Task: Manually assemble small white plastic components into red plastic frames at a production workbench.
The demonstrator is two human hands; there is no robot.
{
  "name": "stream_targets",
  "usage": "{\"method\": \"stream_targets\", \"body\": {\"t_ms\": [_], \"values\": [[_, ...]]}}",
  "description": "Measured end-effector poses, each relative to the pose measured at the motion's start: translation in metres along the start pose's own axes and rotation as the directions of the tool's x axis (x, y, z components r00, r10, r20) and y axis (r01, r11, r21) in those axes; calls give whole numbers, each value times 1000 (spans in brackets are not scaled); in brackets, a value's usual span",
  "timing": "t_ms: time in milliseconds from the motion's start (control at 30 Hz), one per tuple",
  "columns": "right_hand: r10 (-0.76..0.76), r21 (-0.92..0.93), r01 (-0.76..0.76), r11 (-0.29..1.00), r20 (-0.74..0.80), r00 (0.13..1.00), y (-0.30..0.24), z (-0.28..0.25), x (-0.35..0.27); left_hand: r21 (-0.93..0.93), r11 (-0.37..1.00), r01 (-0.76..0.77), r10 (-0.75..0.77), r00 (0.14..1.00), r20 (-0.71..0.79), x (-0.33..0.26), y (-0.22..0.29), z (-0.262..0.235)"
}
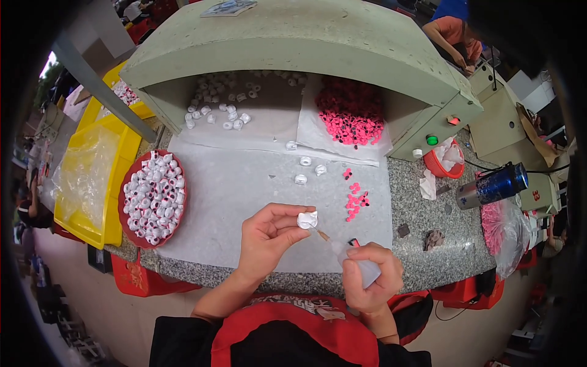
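Note:
Between the thumb and fingers of my left hand (263, 238) is a small white molded piece (307, 220). My right hand (365, 298) is wrapped round a translucent squeeze bottle (369, 272) with a thin nozzle tip (322, 234), which points at the white piece and sits at or very near its lower edge. A small dark and pink bit shows by the right fingertips; I cannot tell whether it is held. On the white paper sheet (214, 202) ahead lie a few loose white pieces (301, 179) and several small pink and black parts (353, 205).
A red round basket (129, 226) full of white pieces with dark red marks stands left, beside a yellow tray (114, 211). Ahead, a pale green open-fronted box (293, 46) covers more white pieces and a pink heap (351, 122). Rightward are a red basket (435, 165) and blue bottle (492, 185).

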State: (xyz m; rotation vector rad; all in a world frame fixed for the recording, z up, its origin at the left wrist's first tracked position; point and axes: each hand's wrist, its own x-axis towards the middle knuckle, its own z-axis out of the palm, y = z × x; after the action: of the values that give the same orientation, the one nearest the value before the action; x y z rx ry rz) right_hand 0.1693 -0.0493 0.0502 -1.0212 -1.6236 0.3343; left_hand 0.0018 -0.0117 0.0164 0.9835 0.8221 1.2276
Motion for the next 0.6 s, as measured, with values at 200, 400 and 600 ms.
{"method": "stream_targets", "body": {"t_ms": [200,400,600], "values": [[-18,9,18,1000,2,1000,-1,1,1,-72,995,71,-68,997,47,2,-2,-4],[6,33,-6,999,0,1000,0,-2,-3,-213,962,170,-156,985,81,6,-4,-7],[17,48,-18,999,11,1000,1,-1,-2,-228,957,179,-155,980,121,6,-3,-7]]}}
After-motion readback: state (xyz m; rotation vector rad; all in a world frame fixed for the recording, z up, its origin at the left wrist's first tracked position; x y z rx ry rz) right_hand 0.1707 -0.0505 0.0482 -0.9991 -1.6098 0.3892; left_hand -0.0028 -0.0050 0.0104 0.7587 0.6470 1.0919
